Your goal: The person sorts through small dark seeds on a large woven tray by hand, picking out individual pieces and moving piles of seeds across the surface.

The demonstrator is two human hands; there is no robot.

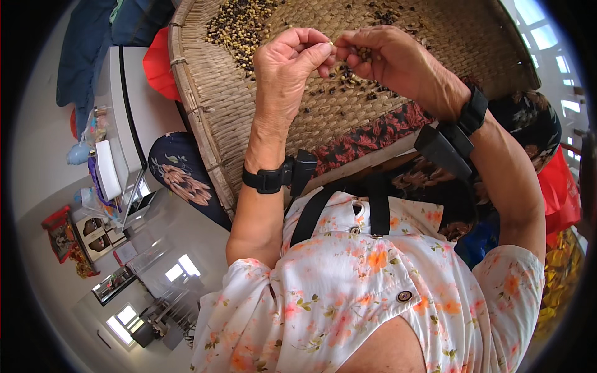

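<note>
A large woven bamboo tray (228, 116) lies across the lap, with a heap of dark and pale yellow seeds (242, 28) at its upper left. Over the tray, my left hand (298, 56) pinches a small pale seed (331, 44) between thumb and forefinger. Close beside it on the right, my right hand (378, 51) has its thumb and forefinger together near that seed, its other fingers curled around a few pale and dark seeds (364, 53). Loose seeds (347, 77) and bits of husk lie on the weave beneath both hands.
Red and black patterned cloth (368, 135) covers part of the tray's near edge. A red bag (161, 65) is beyond its left rim, and another red bag (559, 186) is at the right. A white cabinet (140, 93) stands at the left. Both wrists bear black straps with boxy devices.
</note>
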